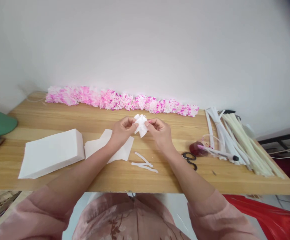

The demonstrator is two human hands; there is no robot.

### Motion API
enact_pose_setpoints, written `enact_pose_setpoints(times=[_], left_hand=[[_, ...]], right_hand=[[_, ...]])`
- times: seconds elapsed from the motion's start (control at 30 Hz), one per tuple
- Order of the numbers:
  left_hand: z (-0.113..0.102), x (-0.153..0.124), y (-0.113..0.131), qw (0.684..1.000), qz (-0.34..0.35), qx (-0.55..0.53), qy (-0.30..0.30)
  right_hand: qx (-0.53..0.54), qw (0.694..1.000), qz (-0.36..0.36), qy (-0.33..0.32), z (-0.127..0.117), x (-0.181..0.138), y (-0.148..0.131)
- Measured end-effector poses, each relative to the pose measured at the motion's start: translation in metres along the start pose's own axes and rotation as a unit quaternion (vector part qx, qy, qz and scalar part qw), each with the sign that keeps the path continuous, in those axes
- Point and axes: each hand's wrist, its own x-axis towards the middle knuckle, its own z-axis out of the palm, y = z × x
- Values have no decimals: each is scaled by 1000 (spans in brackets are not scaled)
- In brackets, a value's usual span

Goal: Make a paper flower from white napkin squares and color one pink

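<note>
A small gathered white paper flower [141, 125] is held up over the middle of the table, its layers fanned out. My left hand [125, 130] pinches its left edge between thumb and fingers. On the opposite edge, my right hand [160, 131] grips it the same way. Below, several narrow white strips [145, 164] lie on the wood. Loose white paper sheets [121, 150] lie partly under my left forearm, beside a thick stack of white paper [51, 151]. Black-handled scissors [190, 160] lie near my right forearm, which hides part of them.
A row of pink-and-white paper flowers [115, 100] runs along the wall. At right stand a cup of dark red liquid [197, 149], a white marker-like pen [218, 153] and bundles of white strips [224, 136] and cream strips [249, 143]. A green cap [0, 120] sits far left.
</note>
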Motion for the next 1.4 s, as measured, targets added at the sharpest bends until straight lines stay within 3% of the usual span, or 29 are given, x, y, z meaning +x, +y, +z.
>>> enact_pose_setpoints(times=[0.1,0.3,0.67,0.73,0.83,0.93,1.13,1.4], left_hand=[[0,-2,1,998,36,51,-14],[-3,1,2,997,19,78,-5],[0,-8,13,964,132,231,15],[-1,-7,11,968,123,217,18],[-2,-3,6,992,54,112,16],[-2,1,-1,1000,0,8,9],[-1,2,0,1000,24,-8,-9],[-2,0,4,999,-3,41,6]], right_hand=[[-65,996,-55,-4,1,-4,-2],[-148,978,-143,-30,1,-6,-1],[-144,981,-131,-30,1,-6,-3],[-109,990,-90,-26,1,-4,-2],[-22,1000,-7,-9,0,-1,0],[22,1000,16,-7,-1,2,2],[-56,998,-38,-9,0,-3,-2],[-139,980,-141,-29,1,-6,-3]])
